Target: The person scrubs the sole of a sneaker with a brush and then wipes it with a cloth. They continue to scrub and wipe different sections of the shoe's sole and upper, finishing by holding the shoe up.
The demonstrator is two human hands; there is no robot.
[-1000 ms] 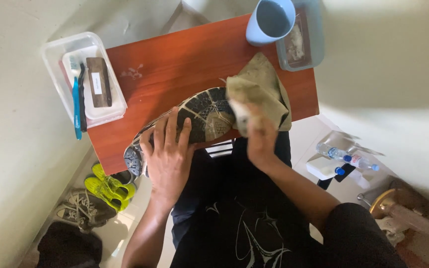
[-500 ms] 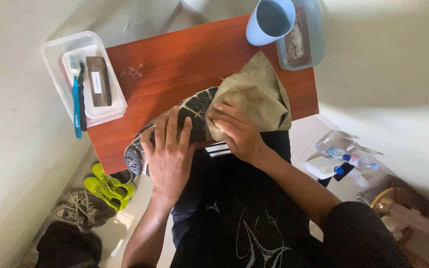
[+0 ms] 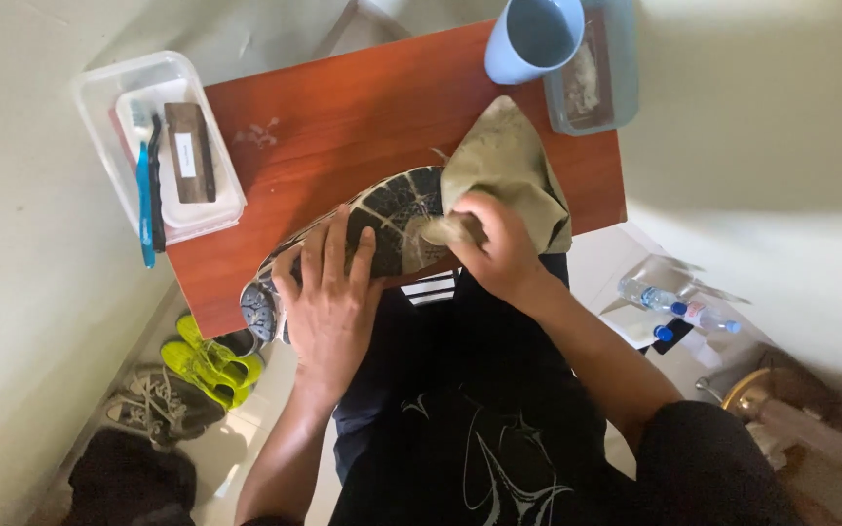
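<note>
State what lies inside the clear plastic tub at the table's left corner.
Inside the clear plastic tub lie a blue-handled brush, a dark brush and a brown block. Whatever sits beneath them is hidden.

Single head-worn view, steeply downward and close, over a small red-brown table point(image 3: 343, 117) and the wearer's lap.
</note>
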